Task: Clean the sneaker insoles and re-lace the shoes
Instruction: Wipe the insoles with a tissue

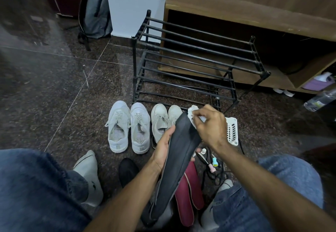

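the light is dim and cool, brightest on the white wall (134, 4) at the top. the dark floor (54, 79) carries a faint sheen on the left. wide-angle bending curves the edges, and the corners and the near knees look soft and smeared.

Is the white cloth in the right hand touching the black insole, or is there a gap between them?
Touching. In the head view the white cloth, pinched in the right hand, lies against the toe end of the black insole, with no gap visible.
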A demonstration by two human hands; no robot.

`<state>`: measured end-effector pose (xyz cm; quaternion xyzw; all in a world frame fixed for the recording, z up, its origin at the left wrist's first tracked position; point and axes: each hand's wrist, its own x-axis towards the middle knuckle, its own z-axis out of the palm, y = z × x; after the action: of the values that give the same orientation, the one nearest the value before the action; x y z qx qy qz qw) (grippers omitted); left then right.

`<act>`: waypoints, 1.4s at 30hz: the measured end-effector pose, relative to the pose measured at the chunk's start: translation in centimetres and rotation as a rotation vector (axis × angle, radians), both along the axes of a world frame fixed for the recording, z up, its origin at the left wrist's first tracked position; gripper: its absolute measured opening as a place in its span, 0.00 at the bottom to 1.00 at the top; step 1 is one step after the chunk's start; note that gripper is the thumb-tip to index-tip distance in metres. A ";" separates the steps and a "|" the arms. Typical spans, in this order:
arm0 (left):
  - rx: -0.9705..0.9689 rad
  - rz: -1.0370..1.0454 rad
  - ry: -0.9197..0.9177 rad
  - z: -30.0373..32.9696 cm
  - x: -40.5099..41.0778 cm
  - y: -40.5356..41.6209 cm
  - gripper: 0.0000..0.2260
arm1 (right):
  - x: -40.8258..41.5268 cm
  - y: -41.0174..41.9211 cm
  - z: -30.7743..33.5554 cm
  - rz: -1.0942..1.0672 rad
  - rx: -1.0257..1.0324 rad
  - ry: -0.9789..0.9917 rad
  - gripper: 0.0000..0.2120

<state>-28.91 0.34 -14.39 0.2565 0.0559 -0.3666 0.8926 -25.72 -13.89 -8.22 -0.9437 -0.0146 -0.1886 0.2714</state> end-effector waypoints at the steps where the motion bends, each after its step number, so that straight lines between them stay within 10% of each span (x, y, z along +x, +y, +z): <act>1: 0.011 0.025 0.013 0.1 0.1 0.1 0.26 | -0.2 0.0 0.2 0.030 -0.011 -0.028 0.04; 15: 0.048 0.229 0.010 -0.8 1.5 0.7 0.19 | -4.8 4.1 -0.4 0.340 -0.275 0.128 0.09; 22: 0.102 0.065 -0.026 -0.1 0.6 0.3 0.30 | 0.2 2.7 1.4 0.003 -0.128 0.102 0.07; 28: 0.129 0.145 -0.025 -0.7 1.3 1.2 0.26 | -3.7 3.8 -0.5 0.404 -0.265 0.122 0.13; 36: 0.110 0.094 -0.004 -1.1 1.3 0.8 0.29 | 0.4 1.7 1.0 -0.037 -0.197 0.212 0.08; 42: 0.092 0.280 0.043 -0.7 1.9 1.2 0.24 | -5.7 4.4 -0.7 0.294 -0.407 0.433 0.11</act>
<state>-27.06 1.59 -15.07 0.2788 0.1272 -0.2410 0.9209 -31.44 -9.48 -8.96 -0.9846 -0.1299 0.0642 0.0982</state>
